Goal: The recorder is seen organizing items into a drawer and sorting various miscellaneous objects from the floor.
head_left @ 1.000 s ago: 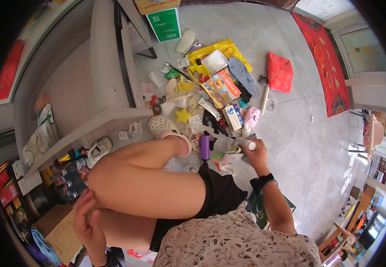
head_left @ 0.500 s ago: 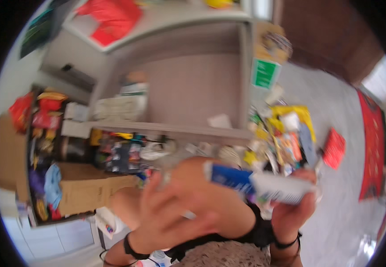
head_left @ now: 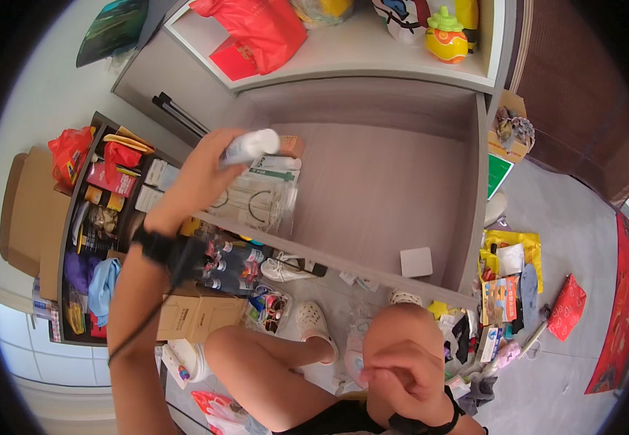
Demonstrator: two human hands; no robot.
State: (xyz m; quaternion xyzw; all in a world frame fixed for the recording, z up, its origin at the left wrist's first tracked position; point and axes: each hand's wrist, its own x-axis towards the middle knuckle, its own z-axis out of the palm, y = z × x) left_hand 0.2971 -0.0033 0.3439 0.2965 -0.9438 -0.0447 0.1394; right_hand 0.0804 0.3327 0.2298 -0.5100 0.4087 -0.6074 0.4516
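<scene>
My left hand (head_left: pixel 202 170) is closed around a white bottle (head_left: pixel 250 147) with a white cap, holding it over the left part of the open drawer (head_left: pixel 372 174). Beneath it in the drawer lie clear packets (head_left: pixel 253 203), a white-and-green box (head_left: pixel 276 168) and a small brown box (head_left: pixel 291 146). By my raised knee, my right hand (head_left: pixel 405 380) is loosely curled, fingers bent in, with nothing visible in it. A small white square (head_left: pixel 416 262) rests in the drawer's front right corner.
A shelf above the drawer holds a red bag (head_left: pixel 263 32) and a yellow toy bottle (head_left: pixel 446 36). To the left stands a dark bin (head_left: pixel 86 275) of packed items beside a cardboard box (head_left: pixel 191 315). Scattered goods and a red pouch (head_left: pixel 567 308) lie on the floor at right.
The bottle, blue and white in a blur, was in my right hand; my left hand now has a bottle over the drawer. My right hand has moved left to my knee.
</scene>
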